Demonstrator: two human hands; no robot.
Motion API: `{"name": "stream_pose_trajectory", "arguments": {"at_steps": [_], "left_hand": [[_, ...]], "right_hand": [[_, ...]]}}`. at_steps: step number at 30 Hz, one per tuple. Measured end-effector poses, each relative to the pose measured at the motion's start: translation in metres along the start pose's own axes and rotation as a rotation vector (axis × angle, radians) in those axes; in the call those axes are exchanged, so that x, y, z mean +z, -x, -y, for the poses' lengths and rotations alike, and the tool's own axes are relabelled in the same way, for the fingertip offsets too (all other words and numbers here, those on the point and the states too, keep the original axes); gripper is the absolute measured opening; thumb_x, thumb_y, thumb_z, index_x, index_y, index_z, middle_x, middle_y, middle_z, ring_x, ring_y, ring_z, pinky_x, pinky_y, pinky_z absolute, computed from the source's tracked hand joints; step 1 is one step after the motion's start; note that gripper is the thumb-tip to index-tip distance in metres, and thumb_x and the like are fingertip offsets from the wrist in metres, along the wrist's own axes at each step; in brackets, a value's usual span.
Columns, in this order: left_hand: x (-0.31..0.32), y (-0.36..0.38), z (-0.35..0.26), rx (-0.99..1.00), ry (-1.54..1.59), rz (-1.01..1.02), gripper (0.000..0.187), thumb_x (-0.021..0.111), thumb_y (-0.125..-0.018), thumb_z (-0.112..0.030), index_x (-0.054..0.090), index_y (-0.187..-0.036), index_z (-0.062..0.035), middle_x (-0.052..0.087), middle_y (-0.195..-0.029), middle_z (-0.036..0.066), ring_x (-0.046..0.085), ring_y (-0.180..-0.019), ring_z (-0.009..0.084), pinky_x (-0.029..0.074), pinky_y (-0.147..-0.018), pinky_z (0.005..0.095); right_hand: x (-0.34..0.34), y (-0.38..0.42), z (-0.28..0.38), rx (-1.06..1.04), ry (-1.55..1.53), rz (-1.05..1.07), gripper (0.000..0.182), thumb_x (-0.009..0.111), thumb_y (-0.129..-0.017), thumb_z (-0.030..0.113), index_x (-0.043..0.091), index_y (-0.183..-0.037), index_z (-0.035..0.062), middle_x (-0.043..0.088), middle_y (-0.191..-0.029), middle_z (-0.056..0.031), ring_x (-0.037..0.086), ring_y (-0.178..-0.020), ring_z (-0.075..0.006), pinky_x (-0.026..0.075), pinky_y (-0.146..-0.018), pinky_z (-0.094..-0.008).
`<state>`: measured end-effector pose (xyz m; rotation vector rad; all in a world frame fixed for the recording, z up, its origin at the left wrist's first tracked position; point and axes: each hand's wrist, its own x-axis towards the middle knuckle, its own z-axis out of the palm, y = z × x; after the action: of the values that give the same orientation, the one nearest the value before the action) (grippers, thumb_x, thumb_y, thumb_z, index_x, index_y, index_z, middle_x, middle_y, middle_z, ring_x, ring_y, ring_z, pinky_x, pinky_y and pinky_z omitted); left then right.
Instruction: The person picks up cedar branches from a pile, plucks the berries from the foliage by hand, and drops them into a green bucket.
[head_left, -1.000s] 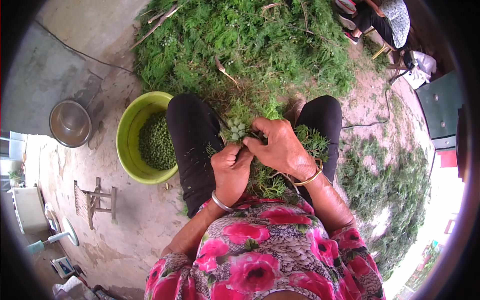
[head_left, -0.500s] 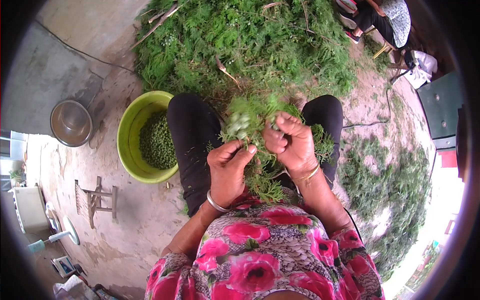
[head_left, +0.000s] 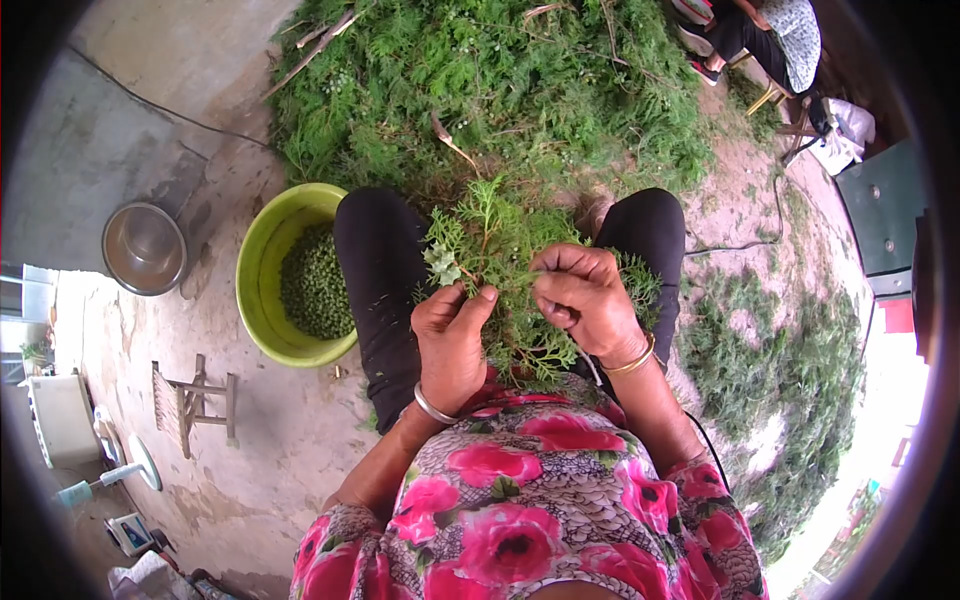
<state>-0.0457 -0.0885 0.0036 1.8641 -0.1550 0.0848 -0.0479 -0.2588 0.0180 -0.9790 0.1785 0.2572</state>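
Note:
My left hand (head_left: pixel 450 340) pinches the stem of a leafy evergreen sprig (head_left: pixel 484 215) between thumb and forefinger. A cluster of pale green cones (head_left: pixel 441 264) sits on the sprig, just above those fingertips. My right hand (head_left: pixel 590 298) is closed, thumb against the bent fingers, a short way to the right of the sprig. Whatever lies between its fingertips is too small to make out. More loose green foliage (head_left: pixel 535 345) rests in my lap beneath both hands. Beside my left knee, a yellow-green tub (head_left: pixel 256 290) holds many small green cones (head_left: pixel 315 285).
A large heap of cut branches (head_left: pixel 500 90) lies ahead. Left are a metal basin (head_left: pixel 145 250) and a small wooden stool (head_left: pixel 195 405). More greenery (head_left: pixel 770 370) is spread at right. Another person (head_left: pixel 765 40) sits at the upper right.
The blurred sprig in my left hand is now still and upright. My right hand has turned, its fingers curling inward, and sits slightly lower.

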Motion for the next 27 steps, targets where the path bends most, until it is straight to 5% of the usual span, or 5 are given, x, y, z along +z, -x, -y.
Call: {"name": "stream_pose_trajectory", "arguments": {"at_steps": [10,12,18,21,27], "left_hand": [[-0.005,0.002,0.036,0.541,-0.378,0.043,0.028,0.060,-0.069,0.004,0.061,-0.096,0.0004,0.057,-0.081,0.007,0.052,-0.071,0.0209,0.039,-0.068,0.0305],[0.005,0.004,0.063,-0.281,0.728,0.086,0.047,0.057,-0.062,0.006,0.061,-0.108,-0.0019,0.058,-0.087,0.012,0.052,-0.078,0.0312,0.038,-0.075,0.0372],[0.006,-0.003,0.027,-0.744,0.992,-0.032,0.036,0.059,-0.070,0.007,0.060,-0.105,-0.0005,0.055,-0.079,0.007,0.051,-0.063,0.0224,0.042,-0.059,0.0311],[0.007,0.003,0.055,0.110,0.160,0.053,0.019,0.063,-0.080,-0.002,0.061,-0.099,0.0009,0.053,-0.074,0.002,0.049,-0.056,0.0163,0.039,-0.050,0.0276],[0.009,-0.006,0.013,-0.520,1.154,0.135,0.013,0.060,-0.086,-0.006,0.061,-0.097,0.0007,0.059,-0.076,0.004,0.053,-0.061,0.0140,0.046,-0.054,0.0294]], "right_hand": [[0.016,0.007,-0.011,-0.467,1.034,-0.148,0.015,0.069,-0.072,0.004,0.059,-0.083,-0.0006,0.059,-0.069,-0.0109,0.055,-0.059,-0.0194,0.045,-0.055,-0.0302],[0.017,0.009,-0.007,-0.496,1.134,-0.067,0.016,0.067,-0.070,0.004,0.058,-0.083,-0.0015,0.058,-0.071,-0.0181,0.059,-0.061,-0.0320,0.046,-0.057,-0.0356],[0.014,0.006,-0.008,-0.211,1.072,-0.135,0.012,0.066,-0.069,0.001,0.057,-0.076,-0.0031,0.056,-0.062,-0.0135,0.054,-0.057,-0.0192,0.044,-0.055,-0.0310],[0.007,0.002,-0.011,-0.236,1.130,-0.115,0.011,0.065,-0.067,0.002,0.056,-0.071,-0.0043,0.056,-0.061,-0.0187,0.060,-0.058,-0.0263,0.046,-0.055,-0.0341],[0.007,0.000,-0.014,-0.176,0.696,-0.048,0.014,0.062,-0.073,0.004,0.054,-0.066,-0.0057,0.061,-0.061,-0.0113,0.057,-0.054,-0.0154,0.047,-0.056,-0.0295]]}}
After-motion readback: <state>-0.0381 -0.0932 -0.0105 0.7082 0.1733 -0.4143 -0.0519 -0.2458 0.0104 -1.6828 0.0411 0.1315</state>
